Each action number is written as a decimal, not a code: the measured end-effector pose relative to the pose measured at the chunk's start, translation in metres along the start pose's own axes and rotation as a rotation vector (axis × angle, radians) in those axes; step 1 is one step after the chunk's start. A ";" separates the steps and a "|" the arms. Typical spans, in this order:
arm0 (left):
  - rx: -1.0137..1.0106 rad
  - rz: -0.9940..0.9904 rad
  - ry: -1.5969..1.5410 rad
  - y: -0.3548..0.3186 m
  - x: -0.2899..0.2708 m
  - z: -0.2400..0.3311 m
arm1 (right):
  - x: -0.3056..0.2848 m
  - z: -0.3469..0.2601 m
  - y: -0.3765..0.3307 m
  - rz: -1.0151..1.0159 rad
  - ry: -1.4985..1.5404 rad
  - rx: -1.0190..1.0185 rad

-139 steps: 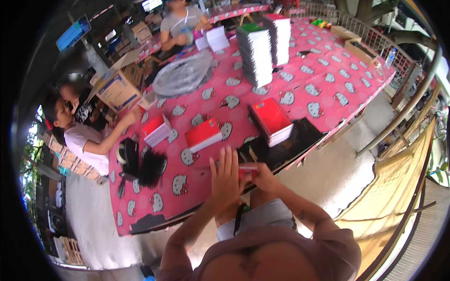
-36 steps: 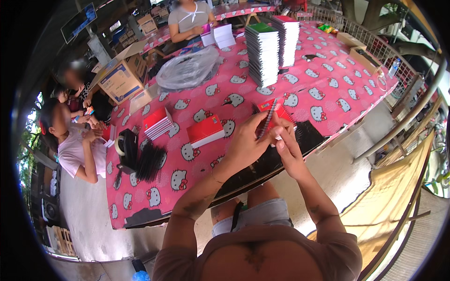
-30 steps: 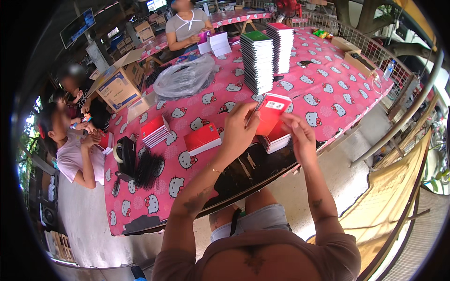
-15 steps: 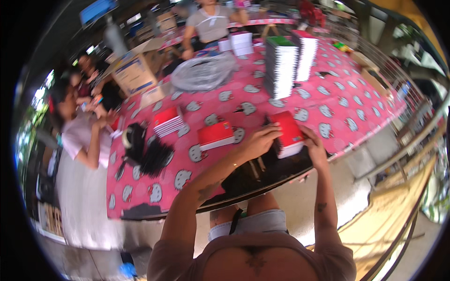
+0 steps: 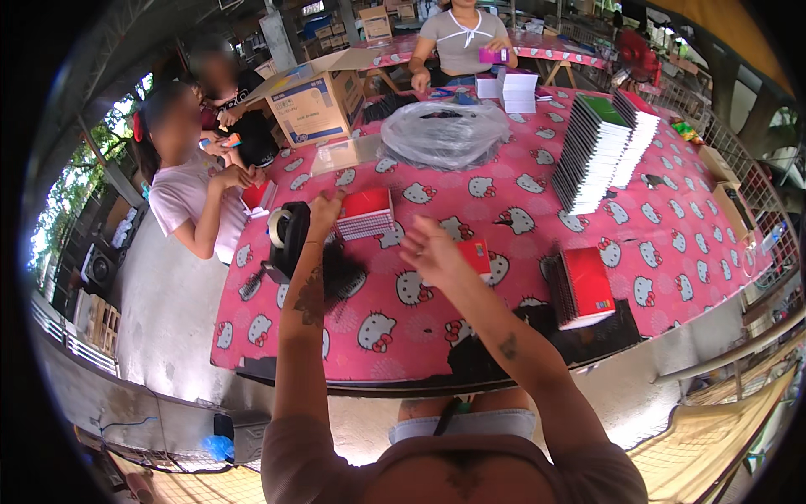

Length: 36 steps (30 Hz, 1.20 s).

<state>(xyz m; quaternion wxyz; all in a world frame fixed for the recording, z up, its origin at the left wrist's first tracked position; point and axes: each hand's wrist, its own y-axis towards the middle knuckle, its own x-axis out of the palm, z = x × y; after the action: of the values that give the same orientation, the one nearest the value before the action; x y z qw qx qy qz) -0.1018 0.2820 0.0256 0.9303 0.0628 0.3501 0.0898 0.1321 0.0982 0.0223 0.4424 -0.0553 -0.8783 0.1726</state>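
My left hand [image 5: 325,210] is at the left side of a small stack of red-covered notebooks [image 5: 367,206], fingers stretched along its edge; whether they press on it is hard to see. My right hand [image 5: 432,254] hovers right of that stack, fingers spread and holding nothing. Behind my right wrist lies another red notebook pile [image 5: 475,257], partly hidden. A stack of red notebooks with black spiral binding [image 5: 590,286] rests near the front edge, away from both hands. Beside my left forearm are a black tape dispenser [image 5: 290,239] and a bundle of black binding wires [image 5: 346,270].
A pink patterned cloth [image 5: 378,332] covers the table. Tall spiral notebook stacks [image 5: 592,155] stand at the right. Farther back are a clear plastic bag [image 5: 445,134] and an open carton [image 5: 315,109]. Co-workers stand at the left [image 5: 197,181] and far side [image 5: 462,42].
Both hands have let go of the red spiral notebooks at the front right and moved left to the small red stack. The view has turned left.
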 end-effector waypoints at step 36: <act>0.501 -0.449 -0.372 -0.033 -0.077 0.116 | 0.072 0.019 0.063 -0.305 0.062 -0.234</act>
<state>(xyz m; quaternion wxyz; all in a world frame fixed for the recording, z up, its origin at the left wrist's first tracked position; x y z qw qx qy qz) -0.0773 0.2269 0.1553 0.9302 0.2252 0.1915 -0.2177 0.0701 0.1701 0.0450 0.4806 0.0220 -0.8766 -0.0016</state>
